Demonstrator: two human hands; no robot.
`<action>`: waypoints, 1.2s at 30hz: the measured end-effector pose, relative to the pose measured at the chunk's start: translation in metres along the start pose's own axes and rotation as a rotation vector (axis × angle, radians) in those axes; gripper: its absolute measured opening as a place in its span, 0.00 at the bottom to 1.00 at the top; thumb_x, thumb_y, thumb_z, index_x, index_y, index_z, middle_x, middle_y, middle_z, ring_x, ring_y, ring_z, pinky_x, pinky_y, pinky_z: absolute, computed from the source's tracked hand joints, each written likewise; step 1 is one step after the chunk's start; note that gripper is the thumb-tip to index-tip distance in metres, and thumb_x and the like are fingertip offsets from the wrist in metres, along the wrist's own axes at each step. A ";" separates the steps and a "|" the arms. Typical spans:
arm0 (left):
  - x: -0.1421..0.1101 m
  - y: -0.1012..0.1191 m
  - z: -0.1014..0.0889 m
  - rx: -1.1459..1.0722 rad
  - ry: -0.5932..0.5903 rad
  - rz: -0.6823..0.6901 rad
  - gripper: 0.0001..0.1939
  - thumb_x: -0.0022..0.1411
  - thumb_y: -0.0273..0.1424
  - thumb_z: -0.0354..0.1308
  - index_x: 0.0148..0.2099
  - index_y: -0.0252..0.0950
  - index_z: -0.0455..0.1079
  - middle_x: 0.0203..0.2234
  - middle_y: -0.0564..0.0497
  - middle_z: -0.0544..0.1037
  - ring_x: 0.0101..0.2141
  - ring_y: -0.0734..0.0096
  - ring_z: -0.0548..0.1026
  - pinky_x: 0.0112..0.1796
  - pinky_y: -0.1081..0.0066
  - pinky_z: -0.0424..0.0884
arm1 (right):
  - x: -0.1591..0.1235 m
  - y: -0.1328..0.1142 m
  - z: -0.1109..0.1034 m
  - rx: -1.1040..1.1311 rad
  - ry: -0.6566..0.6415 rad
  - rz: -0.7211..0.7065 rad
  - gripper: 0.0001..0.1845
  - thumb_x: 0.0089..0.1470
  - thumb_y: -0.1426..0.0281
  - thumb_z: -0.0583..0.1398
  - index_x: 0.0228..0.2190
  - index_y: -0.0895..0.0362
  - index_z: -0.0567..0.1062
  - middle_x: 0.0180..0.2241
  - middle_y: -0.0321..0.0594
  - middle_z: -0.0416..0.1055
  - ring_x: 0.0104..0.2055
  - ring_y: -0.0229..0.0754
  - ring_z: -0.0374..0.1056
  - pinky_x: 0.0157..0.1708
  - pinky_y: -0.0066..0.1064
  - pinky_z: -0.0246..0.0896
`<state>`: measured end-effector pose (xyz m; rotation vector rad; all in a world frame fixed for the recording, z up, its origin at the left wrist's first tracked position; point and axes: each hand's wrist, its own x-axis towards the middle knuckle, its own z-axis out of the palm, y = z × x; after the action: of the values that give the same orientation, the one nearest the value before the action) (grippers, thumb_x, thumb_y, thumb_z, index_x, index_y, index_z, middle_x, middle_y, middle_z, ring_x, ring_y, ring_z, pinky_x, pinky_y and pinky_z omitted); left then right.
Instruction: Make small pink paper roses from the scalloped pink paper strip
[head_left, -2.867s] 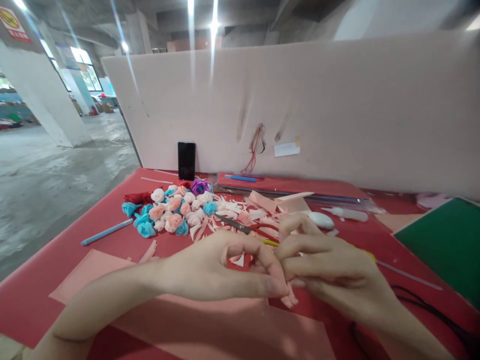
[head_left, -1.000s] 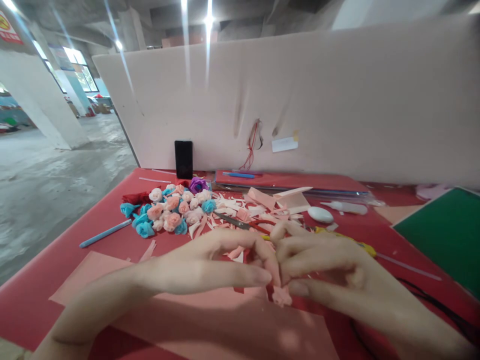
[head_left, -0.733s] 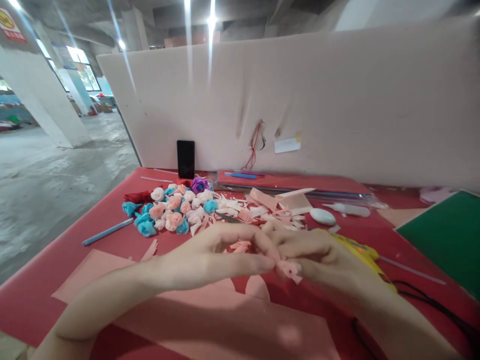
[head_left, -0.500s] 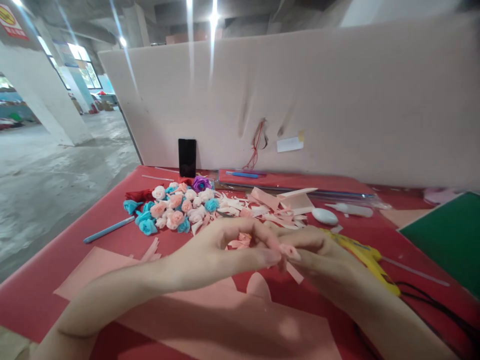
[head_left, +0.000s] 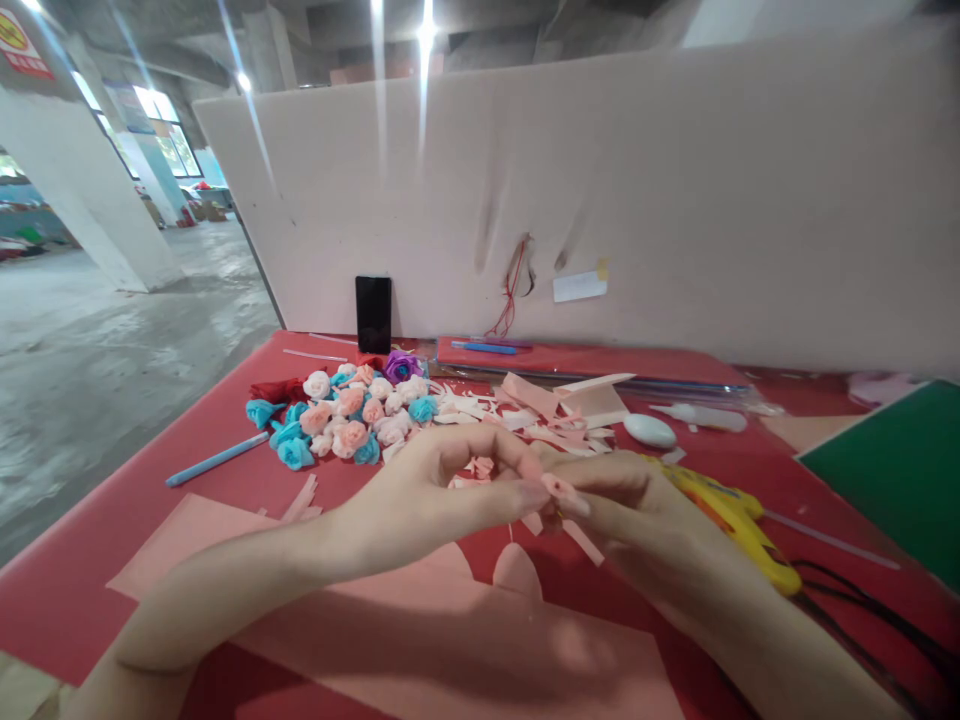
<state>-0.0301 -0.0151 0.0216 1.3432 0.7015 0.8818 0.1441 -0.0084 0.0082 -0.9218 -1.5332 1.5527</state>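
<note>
Between both hands is a small pink paper flower (head_left: 556, 486), rolled into a tight bud with a hollow centre. My left hand (head_left: 450, 490) pinches it from the left with thumb and forefinger. From the right, my right hand (head_left: 626, 500) grips the same flower between thumb and fingers. Both hands hover over a large pink paper sheet (head_left: 450, 640) with rounded cut tabs along its far edge. Beyond the left wrist lies a heap of finished paper roses (head_left: 350, 438) in pink, white, blue and purple. Pink paper scraps (head_left: 585, 440) are scattered behind the hands.
A yellow glue gun (head_left: 739, 520) lies beside my right forearm, its black cord trailing right. Nearby are a white oval object (head_left: 649, 431) and a green board (head_left: 892, 470). A blue pen-like stick (head_left: 217, 460) lies left. A phone (head_left: 373, 314) leans against the white partition (head_left: 637, 200).
Both hands have shifted slightly left with the pink flower between them. The fingers have turned it a little. The things on the table have stayed put.
</note>
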 end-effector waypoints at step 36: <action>-0.001 -0.003 -0.001 1.034 0.497 0.989 0.05 0.54 0.27 0.58 0.29 0.39 0.65 0.20 0.56 0.73 0.25 0.71 0.68 0.40 0.60 0.64 | -0.012 0.018 0.019 0.299 0.191 0.081 0.10 0.37 0.55 0.68 0.21 0.47 0.80 0.24 0.37 0.76 0.32 0.46 0.71 0.37 0.40 0.68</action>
<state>-0.0309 -0.0152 0.0188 2.5346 0.9273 1.8102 0.1319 -0.0281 -0.0092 -0.9373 -1.1075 1.6450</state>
